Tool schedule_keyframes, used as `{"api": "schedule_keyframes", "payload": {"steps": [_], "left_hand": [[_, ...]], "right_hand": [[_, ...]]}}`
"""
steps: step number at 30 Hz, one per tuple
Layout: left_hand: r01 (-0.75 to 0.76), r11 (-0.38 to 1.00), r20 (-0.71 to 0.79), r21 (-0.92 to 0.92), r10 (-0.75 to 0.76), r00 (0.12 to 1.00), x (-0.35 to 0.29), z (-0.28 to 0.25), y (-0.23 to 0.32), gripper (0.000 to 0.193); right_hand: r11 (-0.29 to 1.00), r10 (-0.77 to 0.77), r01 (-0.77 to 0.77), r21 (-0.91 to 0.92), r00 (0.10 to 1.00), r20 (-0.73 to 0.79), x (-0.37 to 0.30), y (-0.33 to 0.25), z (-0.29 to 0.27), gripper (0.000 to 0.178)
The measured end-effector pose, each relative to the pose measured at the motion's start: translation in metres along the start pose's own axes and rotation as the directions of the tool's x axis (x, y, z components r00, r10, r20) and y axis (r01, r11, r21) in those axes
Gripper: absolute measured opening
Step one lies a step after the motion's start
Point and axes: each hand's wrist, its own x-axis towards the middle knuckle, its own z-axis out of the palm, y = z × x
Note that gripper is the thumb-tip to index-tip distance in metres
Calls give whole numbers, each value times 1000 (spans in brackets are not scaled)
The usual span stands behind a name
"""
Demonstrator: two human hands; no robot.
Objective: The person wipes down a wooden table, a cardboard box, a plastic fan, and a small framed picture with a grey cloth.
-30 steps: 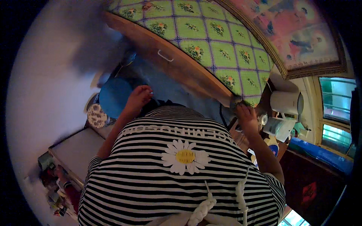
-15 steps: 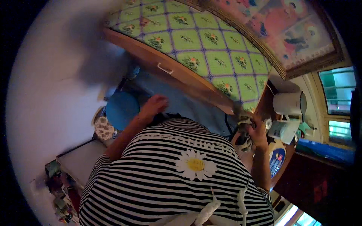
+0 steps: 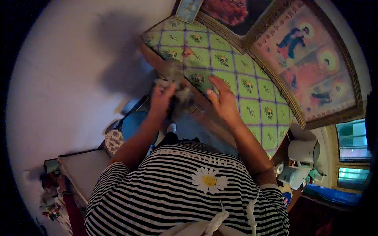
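Now, in the head view, the blurred grey cloth [image 3: 172,71] has passed from your right hand [image 3: 223,100] to your left hand [image 3: 161,101], pinched at the front of the green-covered table [image 3: 252,98]; your right fingers are spread, so free.

The camera sits on the person's head and looks down past the shirt [image 3: 157,192], which is very near. The left hand [image 3: 161,97] and right hand [image 3: 225,101] are farther out, over by the table [image 3: 246,105], whose edges look bent.

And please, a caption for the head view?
Left hand holding a blurred grey bundle, right hand open over a green floral tablecloth.
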Motion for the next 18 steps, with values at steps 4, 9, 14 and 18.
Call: {"api": "schedule_keyframes", "payload": {"steps": [4,9,14,18], "left_hand": [[-327,873,-219,362,420,881,99,-84,23,48],[-400,329,36,855,732,680,190,-88,75,57],[-211,-279,307,937,371,877,263,-85,60,57],[-200,-290,292,936,321,901,326,-97,68,57]], "right_hand": [[844,-149,79,-530,985,-91,50,34,4,42],[691,-120,67,-720,993,-23,66,76,26,43],[732,-96,37,-680,994,-49,62,86,28,42],[740,-36,-12,-672,998,-58,69,76,27,41]]}}
